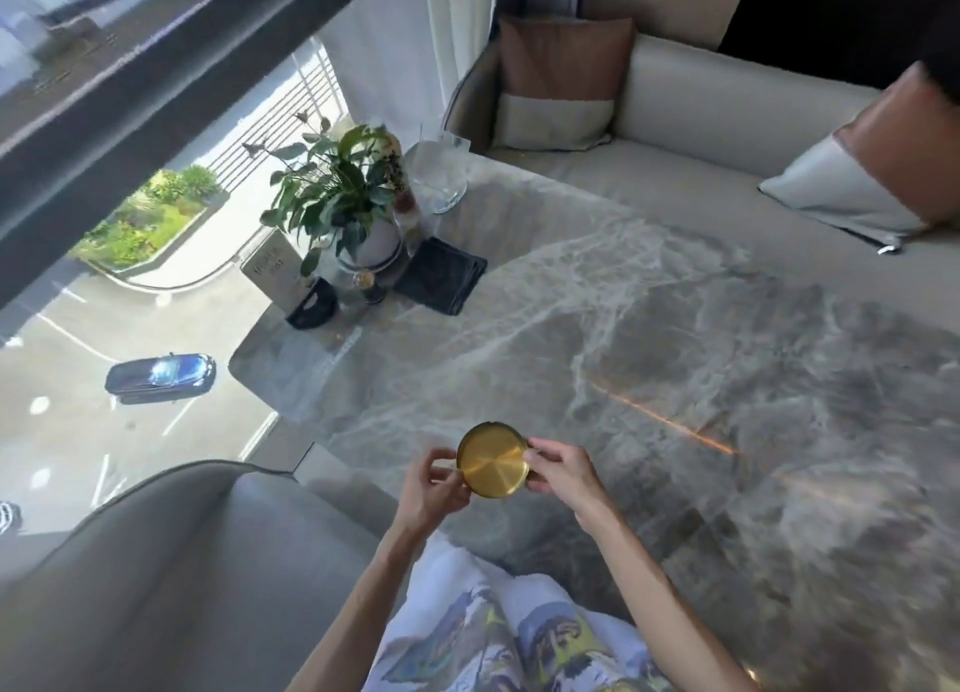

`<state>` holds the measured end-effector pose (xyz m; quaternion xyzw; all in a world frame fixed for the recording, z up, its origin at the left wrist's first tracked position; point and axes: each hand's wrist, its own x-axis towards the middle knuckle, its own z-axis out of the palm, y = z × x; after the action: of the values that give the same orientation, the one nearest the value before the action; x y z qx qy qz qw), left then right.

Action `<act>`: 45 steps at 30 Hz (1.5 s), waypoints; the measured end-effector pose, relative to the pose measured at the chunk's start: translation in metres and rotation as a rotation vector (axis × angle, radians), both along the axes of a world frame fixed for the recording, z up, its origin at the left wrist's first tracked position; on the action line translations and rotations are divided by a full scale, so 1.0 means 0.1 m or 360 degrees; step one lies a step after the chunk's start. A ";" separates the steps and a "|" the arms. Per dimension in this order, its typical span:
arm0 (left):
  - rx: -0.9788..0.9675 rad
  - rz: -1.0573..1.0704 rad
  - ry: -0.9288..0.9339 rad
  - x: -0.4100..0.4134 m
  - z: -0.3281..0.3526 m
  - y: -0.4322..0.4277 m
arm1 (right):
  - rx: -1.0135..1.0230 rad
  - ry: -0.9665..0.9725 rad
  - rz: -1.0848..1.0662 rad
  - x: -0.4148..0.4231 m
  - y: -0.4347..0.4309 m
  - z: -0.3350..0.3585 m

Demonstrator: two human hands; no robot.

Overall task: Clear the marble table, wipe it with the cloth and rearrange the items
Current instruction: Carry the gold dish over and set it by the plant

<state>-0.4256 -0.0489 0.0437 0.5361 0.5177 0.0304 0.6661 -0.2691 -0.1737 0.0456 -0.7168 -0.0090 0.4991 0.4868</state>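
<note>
A round gold coaster (492, 458) is held just above the near edge of the grey marble table (649, 359). My left hand (434, 483) pinches its left rim and my right hand (558, 470) pinches its right rim. A folded dark cloth (441, 282) lies flat at the far left end of the table, beside a potted plant (343, 208) in a white pot. A clear glass bowl (439, 179) stands behind the cloth. A small sign in a black stand (291, 281) and a small dark object (371, 286) sit in front of the plant.
A grey chair back (171, 561) is at my lower left. A beige sofa (675, 120) with brown and white cushions (561, 83) runs along the table's far side. A large window (130, 302) on the left overlooks a street.
</note>
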 end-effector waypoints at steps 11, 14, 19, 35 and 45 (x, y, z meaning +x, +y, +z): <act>-0.0128 0.0025 0.0020 -0.11 -0.20 1.16 | -0.0097 0.0018 -0.0061 -0.22 1.14 -0.06; -0.0149 0.0030 0.0076 -0.23 -0.32 1.65 | -0.0155 0.0048 -0.0050 -0.38 1.66 -0.13; -0.0123 0.0017 0.0191 -0.37 -0.53 2.45 | -0.0279 0.0161 -0.0021 -0.56 2.52 -0.34; 0.0079 -0.0121 0.0330 -0.19 -1.18 3.79 | -0.0426 0.0533 -0.0268 -0.40 4.05 -0.40; 0.0035 -0.0129 0.0286 0.12 -1.61 3.82 | -0.0471 0.0578 -0.0402 -0.13 4.09 -0.50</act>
<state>-0.4139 0.3330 -0.1172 0.5644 0.5529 -0.0391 0.6117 -0.2823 0.2356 -0.0044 -0.6743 0.2411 0.5508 0.4287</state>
